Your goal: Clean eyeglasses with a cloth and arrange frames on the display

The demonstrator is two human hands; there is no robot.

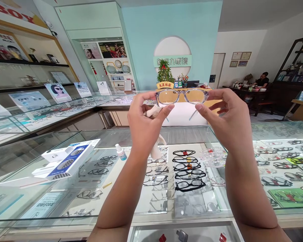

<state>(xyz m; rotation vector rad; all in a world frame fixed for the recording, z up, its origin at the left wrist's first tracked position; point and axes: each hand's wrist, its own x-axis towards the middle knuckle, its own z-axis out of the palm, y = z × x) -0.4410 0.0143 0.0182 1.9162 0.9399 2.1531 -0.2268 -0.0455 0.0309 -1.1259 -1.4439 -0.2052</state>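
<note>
A pair of eyeglasses (178,96) with a clear greyish frame is held up level in front of me, its lenses facing me and printed with small lettering. My left hand (147,116) pinches the left end of the frame, and a crumpled white cloth (155,111) is tucked in the same hand, partly hanging below it. On the other side, my right hand (227,112) is closed on the right end, thumb below and fingers above. The temples point away from me, largely hidden behind the frame and fingers.
Below my arms is a glass display counter (131,220) holding many glasses, including a column of black frames (189,166). A small spray bottle (121,152) and a white-and-blue box (68,163) stand on the left. Farther back are a reception desk (181,116) and a seated person (262,80).
</note>
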